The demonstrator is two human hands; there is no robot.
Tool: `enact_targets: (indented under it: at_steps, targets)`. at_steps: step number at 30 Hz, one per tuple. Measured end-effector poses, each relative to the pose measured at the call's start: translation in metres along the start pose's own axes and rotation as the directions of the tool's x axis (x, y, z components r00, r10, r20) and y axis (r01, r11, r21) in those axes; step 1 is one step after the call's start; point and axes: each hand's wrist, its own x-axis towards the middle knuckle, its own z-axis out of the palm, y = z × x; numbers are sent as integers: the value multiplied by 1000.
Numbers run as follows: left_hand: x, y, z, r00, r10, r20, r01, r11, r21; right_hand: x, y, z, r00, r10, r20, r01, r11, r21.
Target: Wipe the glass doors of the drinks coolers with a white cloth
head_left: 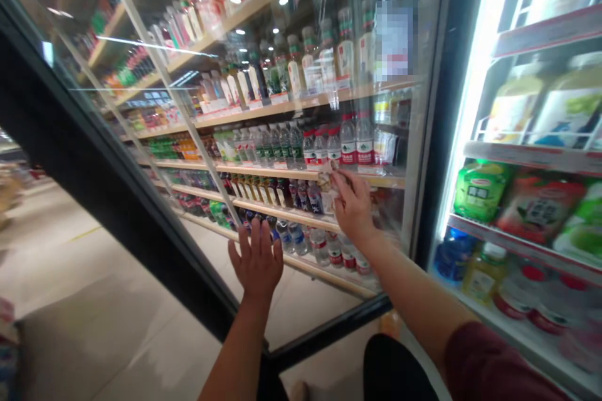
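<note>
My right hand point(353, 208) grips a small crumpled, pale cloth point(328, 177) between its fingers, at the glass of an open cooler door point(329, 330). The door has a thick black frame. Lower and to the left, my left hand point(257, 259) is open, its fingers spread and palm turned to the same glass. Whether the palm presses on the pane or hovers just off it, I cannot tell. Through the glass appear wooden shelves of bottles, and lights shine as reflections on it.
To the right, the lit cooler point(531, 156) holds bottles and pouches on white shelves, including a green pouch point(480, 188). Behind the glass stands a long drinks shelf point(282, 172). Tiled floor point(117, 326) stretches to the left. My knee point(395, 369) is close below the door.
</note>
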Motion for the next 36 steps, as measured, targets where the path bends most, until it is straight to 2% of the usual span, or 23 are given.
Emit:
enact_targets:
  at_steps: [3,5,7,10,12,14,17,20,22,24,27,29,31,34,36]
  targets:
    - [-3,-1,2,1000,-14,9,15,1000,-17,-31,7,-3,999,7,-32,-8,999,-33]
    - [-5,-2,2,1000,-22,22,22,999,-24,-57,9,-5,999,-33,7,33,999,-37]
    - [-5,-2,2,999,-26,32,26,999,-18,-67,14,-8,995,-68,71,70,997,-24]
    - [-5,-3,2,1000,-22,22,22,1000,-7,-47,32,-15,997,-25,71,27,999,-29]
    - [-4,-3,2,1000,-20,14,20,1000,-14,-31,46,-20,999,50,-13,-50,997,-55]
    - [-4,-3,2,1000,-22,19,23,999,-23,-32,56,-22,990,116,-84,-122,990,-73]
    - [-5,-2,2,1000,-23,19,24,999,-23,-67,60,-23,982,167,-93,-176,979,-100]
    - [-5,-2,2,1000,-20,9,20,1000,-11,-98,60,-25,982,188,-31,-190,975,-117]
    - [-5,-2,1,1000,-13,1,13,1000,3,-91,65,-29,979,205,-25,-206,974,-91]
    - [-5,-2,1,1000,-15,2,15,1000,8,-63,76,-34,963,255,-84,-260,964,-57]
    - [-6,-2,3,999,-42,18,43,999,-15,-21,95,-38,890,388,-240,-401,916,-9]
    - [-7,-2,3,999,-50,17,50,998,-24,-18,101,-37,839,456,-298,-475,880,7]
    - [-7,-1,4,999,-45,5,45,999,-20,-42,100,-34,822,487,-295,-512,859,-8]
    - [-8,0,3,999,-40,-6,40,999,-17,-98,87,-30,848,492,-196,-511,858,-57]
    - [-7,0,4,999,-36,-8,36,999,-20,-118,74,-27,855,498,-144,-511,856,-78]
